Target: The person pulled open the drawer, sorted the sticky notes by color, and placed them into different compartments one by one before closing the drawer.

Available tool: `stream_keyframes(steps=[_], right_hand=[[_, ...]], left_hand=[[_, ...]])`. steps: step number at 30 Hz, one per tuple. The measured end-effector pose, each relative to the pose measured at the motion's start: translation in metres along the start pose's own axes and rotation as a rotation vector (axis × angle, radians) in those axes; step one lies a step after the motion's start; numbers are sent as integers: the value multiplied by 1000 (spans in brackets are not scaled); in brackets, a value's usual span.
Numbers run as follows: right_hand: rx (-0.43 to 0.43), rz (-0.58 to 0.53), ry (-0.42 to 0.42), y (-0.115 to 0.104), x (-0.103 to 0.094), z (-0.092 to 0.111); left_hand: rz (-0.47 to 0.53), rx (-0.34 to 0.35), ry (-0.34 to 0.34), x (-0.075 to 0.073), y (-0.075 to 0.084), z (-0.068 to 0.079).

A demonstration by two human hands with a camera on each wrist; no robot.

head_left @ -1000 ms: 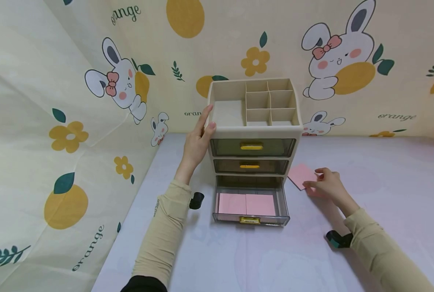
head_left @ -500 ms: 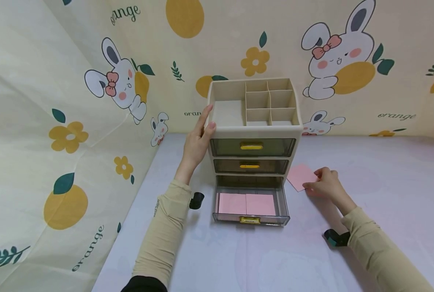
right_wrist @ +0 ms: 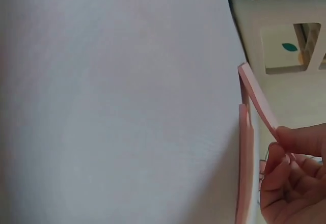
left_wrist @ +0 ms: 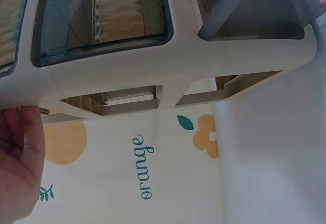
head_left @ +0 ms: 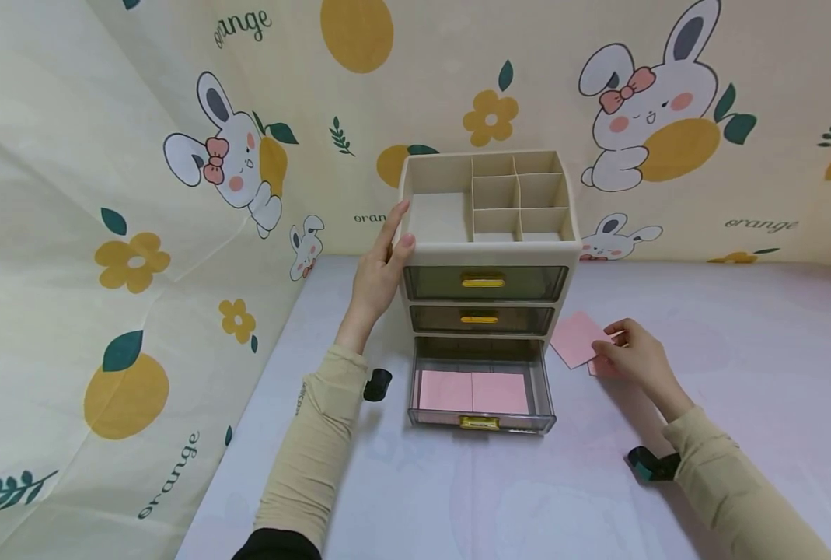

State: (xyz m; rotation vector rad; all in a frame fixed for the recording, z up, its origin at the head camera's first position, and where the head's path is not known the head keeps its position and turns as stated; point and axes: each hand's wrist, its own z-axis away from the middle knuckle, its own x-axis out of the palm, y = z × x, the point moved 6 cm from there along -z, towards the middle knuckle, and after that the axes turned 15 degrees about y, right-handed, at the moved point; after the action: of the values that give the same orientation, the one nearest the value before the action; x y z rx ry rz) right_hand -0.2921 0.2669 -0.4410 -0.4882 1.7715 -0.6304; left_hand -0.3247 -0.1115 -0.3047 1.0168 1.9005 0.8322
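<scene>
My left hand [head_left: 373, 284] rests against the upper left side of a cream desktop drawer organizer [head_left: 488, 249], its fingers mostly straight; in the left wrist view fingertips [left_wrist: 31, 124] touch the organizer's edge. The bottom drawer [head_left: 481, 424] is pulled out, with two pink sticky note pads [head_left: 445, 390] side by side in it. To the right of the organizer my right hand [head_left: 635, 358] pinches another pink sticky note pad [head_left: 577, 341] between thumb and fingers. This pad [right_wrist: 259, 96] is tilted up in the right wrist view. More pink pads [right_wrist: 245, 158] lie on the table beneath, partly hidden by the hand.
Two upper drawers [head_left: 483, 284] are shut, with yellow handles. The organizer's top tray [head_left: 439, 218] is divided into several compartments. A printed cloth [head_left: 429, 101] with rabbits and oranges stands behind and to the left of the white table [head_left: 527, 498].
My right hand has lifted the pinched sticky note pad a little and shifted slightly right, showing more of the pink pad beneath. The left hand and the organizer have not moved.
</scene>
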Motion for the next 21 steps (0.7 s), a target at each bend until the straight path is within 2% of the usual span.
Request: stream_keyframes(steps=[10, 21], right_hand=[[-45, -87, 47, -10, -19, 7], [18, -120, 35, -9, -39, 14]], left_hand=[[4, 1, 1, 0, 1, 0], [-3, 6, 4, 0, 1, 0]])
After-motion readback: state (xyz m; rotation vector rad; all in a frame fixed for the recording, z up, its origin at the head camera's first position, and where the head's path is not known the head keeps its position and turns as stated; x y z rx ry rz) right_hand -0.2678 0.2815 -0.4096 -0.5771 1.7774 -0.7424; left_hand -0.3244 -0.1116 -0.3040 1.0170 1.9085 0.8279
